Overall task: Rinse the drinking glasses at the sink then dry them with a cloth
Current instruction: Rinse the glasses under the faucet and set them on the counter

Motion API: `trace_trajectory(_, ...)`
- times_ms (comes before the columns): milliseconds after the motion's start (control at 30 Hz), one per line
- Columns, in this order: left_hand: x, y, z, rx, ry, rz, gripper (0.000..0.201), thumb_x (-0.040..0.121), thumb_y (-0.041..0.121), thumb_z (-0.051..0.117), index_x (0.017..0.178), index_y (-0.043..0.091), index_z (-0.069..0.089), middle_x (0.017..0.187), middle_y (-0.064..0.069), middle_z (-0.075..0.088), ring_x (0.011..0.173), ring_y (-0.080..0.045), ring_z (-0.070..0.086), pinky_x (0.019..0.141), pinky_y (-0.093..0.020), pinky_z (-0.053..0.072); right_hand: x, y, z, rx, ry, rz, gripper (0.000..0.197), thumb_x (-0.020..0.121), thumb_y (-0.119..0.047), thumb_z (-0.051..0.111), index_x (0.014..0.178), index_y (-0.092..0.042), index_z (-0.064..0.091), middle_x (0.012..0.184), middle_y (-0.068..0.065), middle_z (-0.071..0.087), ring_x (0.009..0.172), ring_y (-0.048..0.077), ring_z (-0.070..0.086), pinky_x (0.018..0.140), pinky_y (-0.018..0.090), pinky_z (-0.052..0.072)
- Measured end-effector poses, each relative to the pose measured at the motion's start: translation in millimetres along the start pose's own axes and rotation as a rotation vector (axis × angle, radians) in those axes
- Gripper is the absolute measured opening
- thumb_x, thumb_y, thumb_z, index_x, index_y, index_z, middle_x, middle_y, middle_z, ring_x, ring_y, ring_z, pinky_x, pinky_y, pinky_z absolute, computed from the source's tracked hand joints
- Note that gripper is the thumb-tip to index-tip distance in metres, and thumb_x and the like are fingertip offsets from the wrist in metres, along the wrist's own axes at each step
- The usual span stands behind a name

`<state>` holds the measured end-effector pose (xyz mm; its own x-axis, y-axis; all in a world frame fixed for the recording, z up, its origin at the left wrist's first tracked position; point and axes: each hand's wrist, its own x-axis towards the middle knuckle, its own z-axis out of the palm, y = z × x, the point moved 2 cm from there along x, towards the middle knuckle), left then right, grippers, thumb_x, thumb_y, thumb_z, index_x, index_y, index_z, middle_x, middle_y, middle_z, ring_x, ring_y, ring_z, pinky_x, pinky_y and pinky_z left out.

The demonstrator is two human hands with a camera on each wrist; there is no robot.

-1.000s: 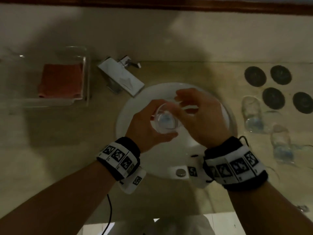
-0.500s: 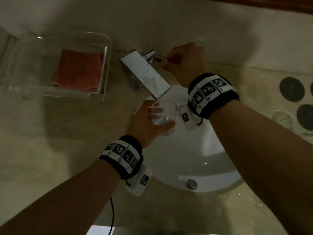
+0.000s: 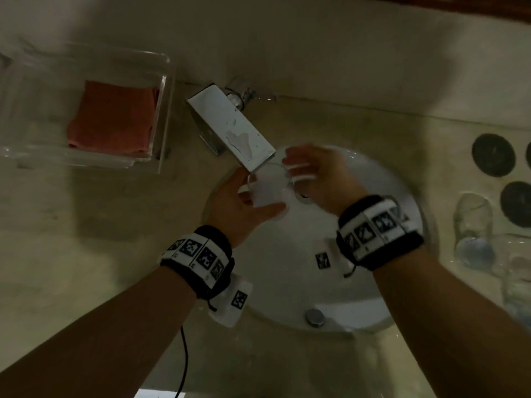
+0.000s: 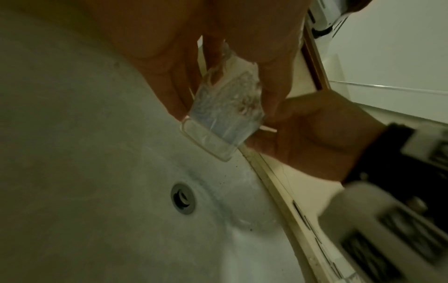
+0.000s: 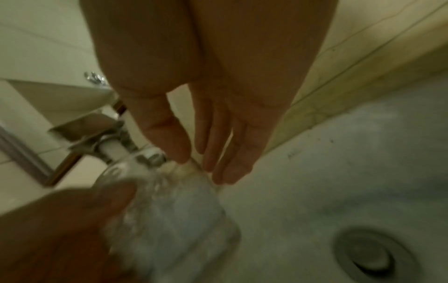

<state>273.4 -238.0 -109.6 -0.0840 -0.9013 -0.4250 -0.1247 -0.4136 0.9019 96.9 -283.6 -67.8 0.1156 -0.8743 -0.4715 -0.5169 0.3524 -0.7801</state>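
My left hand (image 3: 241, 201) grips a clear drinking glass (image 3: 268, 188) under the spout of the square chrome faucet (image 3: 230, 130), over the white sink (image 3: 359, 282). Water streams into the glass (image 5: 174, 206) and froths inside it. In the left wrist view my fingers wrap the glass (image 4: 225, 113) from both sides. My right hand (image 3: 313, 173) is just right of the glass, its fingers (image 5: 218, 153) straight with the tips at the rim. A folded red cloth (image 3: 112, 119) lies in a clear tray (image 3: 163, 116) to the faucet's left.
More clear glasses (image 3: 471, 225) lie on the counter right of the sink, beside several round black coasters (image 3: 492, 155). The drain (image 5: 371, 254) sits low in the basin. The wall runs close behind the faucet. A black cable (image 3: 184, 363) hangs from my left wrist.
My right hand left the faucet handle and came down to the glass rim. Water now runs into the glass, which my left hand has kept under the spout.
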Motion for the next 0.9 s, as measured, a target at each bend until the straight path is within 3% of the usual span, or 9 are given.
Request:
trace_trajectory(67,0.0,0.4,1.3,-0.005,-0.009,0.004,0.079,0.052,0.044,0.091,0.123,0.049,0.056,0.124,0.012,0.067,0.108,-0.012,0.069,0.090,-0.038,0.059,-16.4,13.9,13.7,-0.070,-0.093,-0.045,0.068,0.078,0.007,0.073,0.139,-0.015,0.054,0.124,-0.004,0.063,0.107,0.009,0.061,0.080,0.012,0.055)
trace_trajectory(233,2.1,-1.9,0.2,-0.055,-0.003,0.023,0.075,0.069,0.007,0.089,0.124,0.043,0.054,0.124,0.013,0.065,0.106,-0.004,0.068,0.081,-0.021,0.058,-16.9,29.4,30.6,0.073,-0.040,-0.136,0.078,0.074,-0.008,0.085,0.143,-0.016,0.049,0.133,-0.002,0.061,0.119,0.013,0.060,0.096,0.025,0.054)
trace_trajectory(333,4.3,-2.9,-0.9,-0.061,-0.003,0.023,0.074,0.072,0.002,0.086,0.129,0.035,0.053,0.123,0.012,0.065,0.101,0.001,0.069,0.078,-0.018,0.056,-14.0,34.3,35.4,0.144,-0.042,-0.153,0.080,0.073,-0.009,0.087,0.142,-0.017,0.048,0.129,-0.008,0.059,0.119,0.009,0.059,0.093,0.014,0.052)
trace_trajectory(467,4.9,-5.6,-3.0,-0.088,-0.008,0.021,0.067,0.073,0.000,0.084,0.128,0.027,0.058,0.122,0.006,0.066,0.104,-0.005,0.068,0.077,-0.018,0.056,-10.9,41.0,37.7,0.190,-0.049,-0.146,0.080,0.075,-0.009,0.086,0.144,-0.018,0.046,0.132,-0.008,0.058,0.120,0.010,0.058,0.091,0.011,0.051)
trace_trajectory(567,5.9,-5.6,-3.4,-0.031,0.026,-0.029,0.043,0.078,0.010,0.083,0.109,0.034,0.066,0.111,0.007,0.072,0.100,-0.008,0.071,0.079,-0.021,0.059,-9.0,47.7,42.2,0.163,-0.060,-0.089,0.077,0.080,-0.024,0.083,0.146,-0.021,0.044,0.134,-0.005,0.059,0.115,0.009,0.062,0.091,0.021,0.056)
trace_trajectory(633,5.0,-4.5,-2.3,-0.043,0.026,-0.161,0.017,0.084,0.027,0.078,0.100,0.024,0.074,0.099,0.000,0.077,0.092,-0.017,0.075,0.075,-0.027,0.061,-8.2,53.5,47.0,0.111,-0.064,0.007,0.071,0.081,-0.052,0.073,0.141,-0.021,0.052,0.125,-0.004,0.066,0.106,0.011,0.068,0.088,0.032,0.060)
trace_trajectory(700,5.1,-6.2,0.7,-0.034,0.015,-0.306,0.033,0.088,0.043,0.071,0.091,0.011,0.076,0.090,-0.007,0.078,0.077,-0.019,0.077,0.065,-0.031,0.062,-9.3,54.6,50.9,0.108,-0.072,0.128,0.067,0.081,-0.068,0.060,0.123,-0.016,0.065,0.108,0.000,0.073,0.091,0.012,0.071,0.083,0.034,0.059)
trace_trajectory(833,6.8,-10.6,4.2,0.102,0.020,-0.419,0.061,0.091,0.054,0.061,0.066,-0.001,0.066,0.051,-0.003,0.068,0.044,-0.010,0.067,0.042,-0.017,0.050,-16.3,51.2,49.7,0.015,-0.059,0.252,0.063,0.092,-0.064,0.051,0.084,-0.005,0.073,0.081,0.012,0.076,0.073,0.023,0.073,0.071,0.032,0.057)
trace_trajectory(900,6.9,-13.1,3.5,0.086,0.044,-0.425,0.064,0.089,0.056,0.064,0.074,-0.006,0.069,0.063,-0.013,0.072,0.051,-0.015,0.069,0.043,-0.019,0.051,-16.7,52.2,49.5,-0.003,-0.071,0.273,0.069,0.091,-0.066,0.051,0.086,-0.001,0.073,0.081,0.014,0.076,0.073,0.024,0.074,0.070,0.030,0.056)
